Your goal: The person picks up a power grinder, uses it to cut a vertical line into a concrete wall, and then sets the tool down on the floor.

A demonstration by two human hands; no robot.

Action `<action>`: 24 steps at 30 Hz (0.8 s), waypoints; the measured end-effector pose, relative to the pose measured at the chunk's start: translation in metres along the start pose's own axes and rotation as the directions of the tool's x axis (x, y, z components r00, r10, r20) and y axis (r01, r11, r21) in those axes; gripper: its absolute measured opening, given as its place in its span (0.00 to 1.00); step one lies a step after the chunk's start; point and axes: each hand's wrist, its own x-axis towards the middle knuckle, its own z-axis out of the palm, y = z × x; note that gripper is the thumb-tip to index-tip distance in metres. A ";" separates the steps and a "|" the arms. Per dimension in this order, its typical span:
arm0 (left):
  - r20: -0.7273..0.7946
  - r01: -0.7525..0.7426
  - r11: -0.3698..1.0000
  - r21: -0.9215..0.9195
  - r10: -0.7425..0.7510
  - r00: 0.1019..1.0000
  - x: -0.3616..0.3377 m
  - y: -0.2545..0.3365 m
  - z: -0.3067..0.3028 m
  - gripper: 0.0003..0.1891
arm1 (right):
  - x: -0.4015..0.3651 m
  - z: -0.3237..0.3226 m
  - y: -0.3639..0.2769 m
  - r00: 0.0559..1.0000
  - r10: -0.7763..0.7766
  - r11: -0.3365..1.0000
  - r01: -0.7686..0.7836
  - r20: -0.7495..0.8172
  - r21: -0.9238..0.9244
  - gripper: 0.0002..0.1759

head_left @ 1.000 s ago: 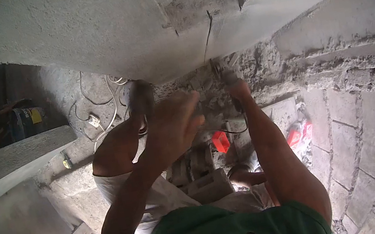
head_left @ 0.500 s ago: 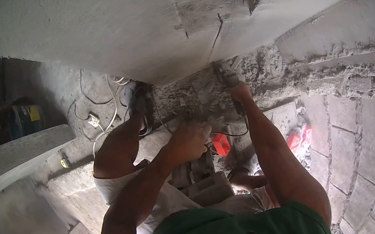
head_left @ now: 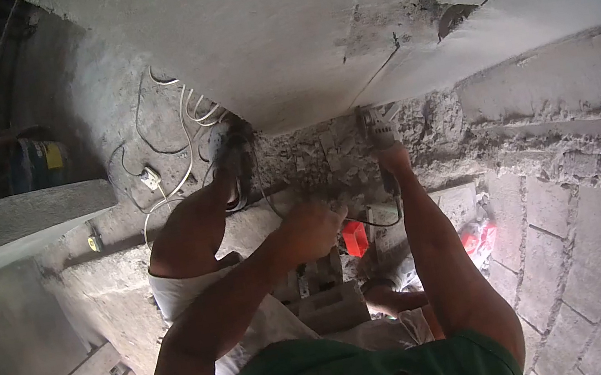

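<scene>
**Angle grinder held in the right hand at the foot of a plastered wall, its cord in the left**

The right hand (head_left: 394, 159) has its fingers clamped around the body of an angle grinder (head_left: 382, 134), which lies over broken rubble (head_left: 315, 155) close to the base of the wall (head_left: 214, 51). A dark power cord (head_left: 381, 223) loops from the grinder's rear end to the left hand (head_left: 313, 230), whose fingers are curled together on it. Just beside the left fingertips stands a red container (head_left: 355, 240); nearer the body, between the legs, lies a hollow concrete block (head_left: 330, 309). The left foot (head_left: 232, 159) rests at the rubble's edge. Farther left, a white socket block (head_left: 150, 178) lies on the floor among white cable (head_left: 188, 131). On the wall above the grinder, a narrow groove (head_left: 375, 73) runs up towards a patch of chipped plaster (head_left: 399, 18).
</scene>
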 end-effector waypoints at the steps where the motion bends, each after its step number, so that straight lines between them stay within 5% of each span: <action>1: -0.001 0.002 1.000 -0.004 -0.002 1.000 0.000 0.001 -0.001 0.35 | 0.000 0.002 0.002 1.000 -0.005 1.000 0.005 -0.028 -0.006 0.35; 7: 0.041 0.028 0.999 0.020 -0.028 0.999 0.000 0.002 -0.009 0.32 | -0.005 -0.007 -0.008 0.998 0.016 0.998 -0.020 0.062 0.068 0.33; 24: -0.033 -0.023 1.000 0.016 0.024 0.999 -0.006 -0.001 -0.011 0.34 | -0.017 -0.009 -0.017 1.000 -0.004 0.994 0.004 -0.001 0.110 0.39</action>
